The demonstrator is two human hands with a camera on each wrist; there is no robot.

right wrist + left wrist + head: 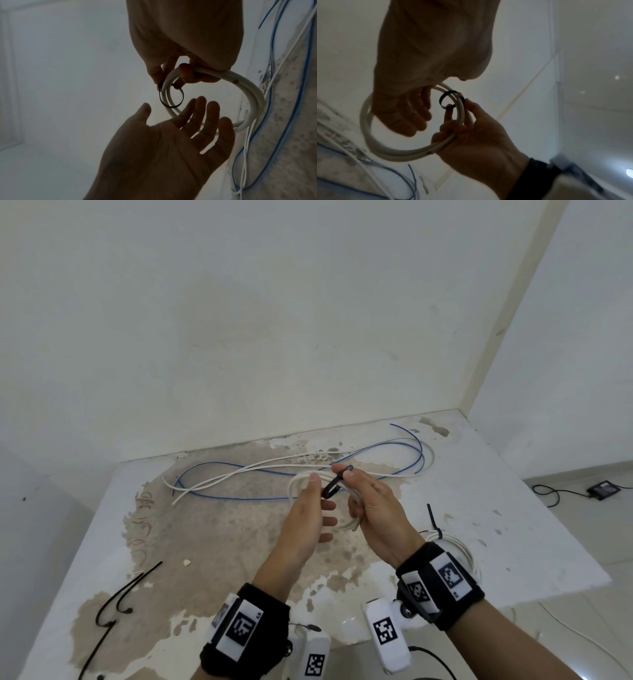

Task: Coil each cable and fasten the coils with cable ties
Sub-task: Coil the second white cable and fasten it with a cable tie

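Note:
A white cable coil (297, 481) (368, 121) (254, 97) hangs above the table between both hands. My right hand (373, 505) (479, 135) (180, 33) grips one side of the coil. Its thumb and forefinger pinch a black cable tie (330, 489) (449, 92) (169, 106) that loops loosely round the strands. My left hand (308, 511) (412, 67) (163, 148) is beside the coil, palm toward it and fingers spread and straight. Its fingertips reach the coil's lower arc and hold nothing.
Loose white cable (239, 472) and blue cable (239, 498) lie tangled at the back of the stained white table (496, 491). A tied white coil (459, 549) lies by my right wrist. Spare black ties (113, 604) lie front left. A black adapter (604, 489) lies on the floor.

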